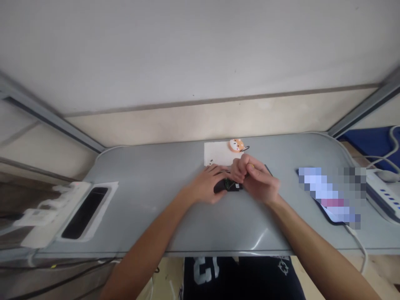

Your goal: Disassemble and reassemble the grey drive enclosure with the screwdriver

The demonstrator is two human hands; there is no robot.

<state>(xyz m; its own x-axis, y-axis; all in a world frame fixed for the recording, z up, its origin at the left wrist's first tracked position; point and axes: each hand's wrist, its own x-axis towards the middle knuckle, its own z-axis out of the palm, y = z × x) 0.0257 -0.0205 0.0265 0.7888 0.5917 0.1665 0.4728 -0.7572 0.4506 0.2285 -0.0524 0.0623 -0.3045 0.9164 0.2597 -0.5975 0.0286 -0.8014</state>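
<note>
My left hand (208, 183) rests on the table and holds a small black device (231, 185), its fingers along the far side and its thumb on the near side. A patch of green, like a circuit board, and a small white piece show in the device's open part. Over its right end, my right hand (258, 177) is closed in a fist. A bit of yellow peeks out by its thumb, but what the fist holds is hidden. Behind my hands lies a white paper (215, 152) with tiny dark bits on it and an orange-and-white animal-face case (236, 145) at its corner.
On the grey table (150, 216), a black phone (86, 212) lies on white paper beside a white power strip (46, 216) with plugs at left. At right are a blurred-out phone (331, 200) with a cable and another power strip (386, 196). A wall stands behind.
</note>
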